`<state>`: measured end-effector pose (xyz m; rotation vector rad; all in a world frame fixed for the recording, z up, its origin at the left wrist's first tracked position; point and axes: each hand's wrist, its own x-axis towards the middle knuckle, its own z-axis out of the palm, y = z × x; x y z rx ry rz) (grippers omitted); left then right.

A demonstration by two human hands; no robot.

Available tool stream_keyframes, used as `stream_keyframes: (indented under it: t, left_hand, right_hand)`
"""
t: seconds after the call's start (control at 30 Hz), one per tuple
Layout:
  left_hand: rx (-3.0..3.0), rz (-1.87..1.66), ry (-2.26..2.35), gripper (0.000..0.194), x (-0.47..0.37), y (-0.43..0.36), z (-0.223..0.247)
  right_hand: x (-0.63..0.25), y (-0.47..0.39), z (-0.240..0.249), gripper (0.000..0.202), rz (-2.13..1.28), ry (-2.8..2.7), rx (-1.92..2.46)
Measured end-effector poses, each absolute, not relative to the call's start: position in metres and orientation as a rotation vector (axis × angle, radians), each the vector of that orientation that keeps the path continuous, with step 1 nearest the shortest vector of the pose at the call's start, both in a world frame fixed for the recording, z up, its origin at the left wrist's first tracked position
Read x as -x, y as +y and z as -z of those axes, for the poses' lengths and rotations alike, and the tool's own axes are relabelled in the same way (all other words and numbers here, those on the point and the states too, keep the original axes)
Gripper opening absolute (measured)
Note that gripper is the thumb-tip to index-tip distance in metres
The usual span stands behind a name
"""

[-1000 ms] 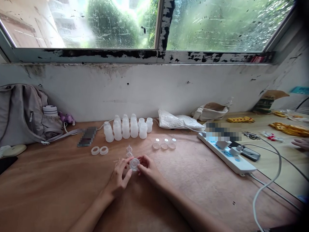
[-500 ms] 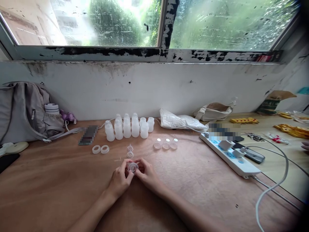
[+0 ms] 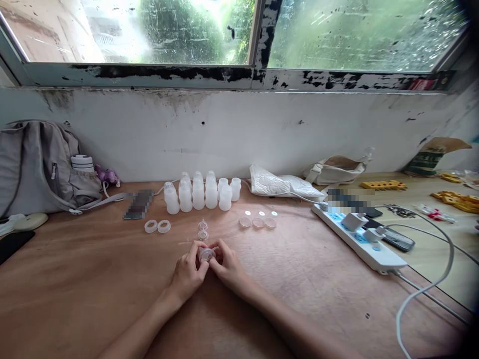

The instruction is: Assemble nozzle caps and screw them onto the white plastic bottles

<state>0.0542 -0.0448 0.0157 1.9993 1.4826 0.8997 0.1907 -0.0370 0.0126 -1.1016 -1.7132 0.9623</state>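
Observation:
Between my two hands, low over the middle of the wooden table (image 3: 112, 299), is a translucent bottle screw ring (image 3: 207, 255). My left hand (image 3: 189, 271) pinches its left side with thumb and fingers. The right side is gripped the same way by my right hand (image 3: 229, 269). Whether a nipple sits inside the ring, I cannot tell. Just beyond my fingertips stand two clear bottle nipples (image 3: 202, 234), one behind the other. Two more screw rings (image 3: 163, 227) lie to the left. Several clear round caps (image 3: 258, 222) are lined up to the right.
Several frosted baby bottles (image 3: 198, 193) stand in rows near the wall. Beside them lies a white plastic package (image 3: 277, 183). A power strip (image 3: 359, 239) with looping cables occupies the right, a phone (image 3: 138, 203) and grey backpack (image 3: 37, 164) the left. Yellow parts (image 3: 383, 185) lie far right.
The ring has tilted slightly between my fingers, and both hands still hold it. The camera view has shifted a little. The other person's hand at the right edge has mostly left view.

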Motion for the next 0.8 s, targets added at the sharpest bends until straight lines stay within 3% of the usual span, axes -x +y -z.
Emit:
stream_keyframes:
  t: [0.3, 0.8]
  left_hand:
    - [-1.949, -0.967, 1.438, 0.019, -0.054, -0.045, -0.019]
    - [-1.685, -1.001, 1.296, 0.02, -0.056, -0.045, -0.026]
  right_hand:
    - [-0.192, -0.037, -0.017, 0.006, -0.991, -1.693, 1.091]
    - [-0.193, -0.034, -0.011, 0.014, -0.981, -1.64, 1.148]
